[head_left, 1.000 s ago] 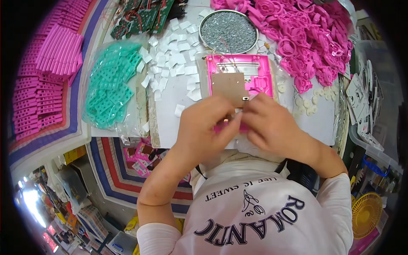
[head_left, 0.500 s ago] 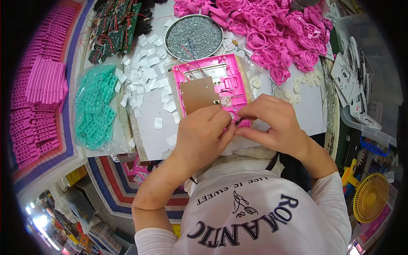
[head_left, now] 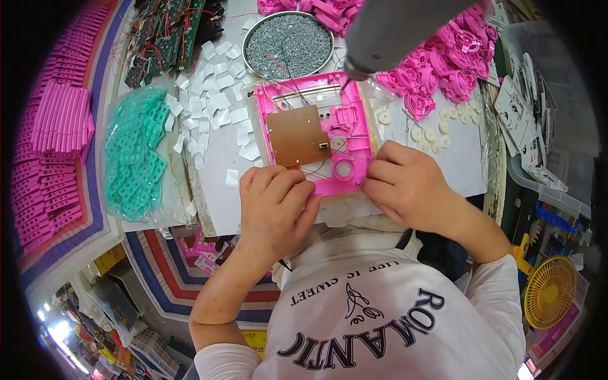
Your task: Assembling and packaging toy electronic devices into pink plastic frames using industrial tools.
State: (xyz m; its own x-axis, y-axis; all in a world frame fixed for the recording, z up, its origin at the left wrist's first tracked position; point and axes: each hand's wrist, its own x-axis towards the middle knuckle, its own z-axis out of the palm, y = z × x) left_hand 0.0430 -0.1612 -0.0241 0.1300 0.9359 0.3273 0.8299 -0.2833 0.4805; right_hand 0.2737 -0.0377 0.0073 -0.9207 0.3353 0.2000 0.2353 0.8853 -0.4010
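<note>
A pink plastic housing (head_left: 362, 136), an open shallow casing, lies between my hands on the white work surface. Inside it sits a brown circuit board (head_left: 292, 136), with thin coloured wires running toward the far end. My left hand (head_left: 273, 202) has its fingers curled over the housing's near left edge, thumb toward its near rim. At the near right corner my right hand (head_left: 405, 183) grips the housing with bent fingers; the fingertips are partly hidden. Over the far right corner hangs a grey electric screwdriver (head_left: 396, 31), which neither hand touches.
A round tray (head_left: 246, 63) of small screws stands behind the housing. White paper pieces (head_left: 218, 95) and a bag of green parts (head_left: 134, 152) lie left. Pink ring parts (head_left: 437, 63) are heaped far right, white discs (head_left: 430, 136) nearer. Circuit boards (head_left: 166, 44) fill the far left.
My hands have parted from their pinch above the near right of the housing and now rest at its near corners. The screwdriver has come into view from the top.
</note>
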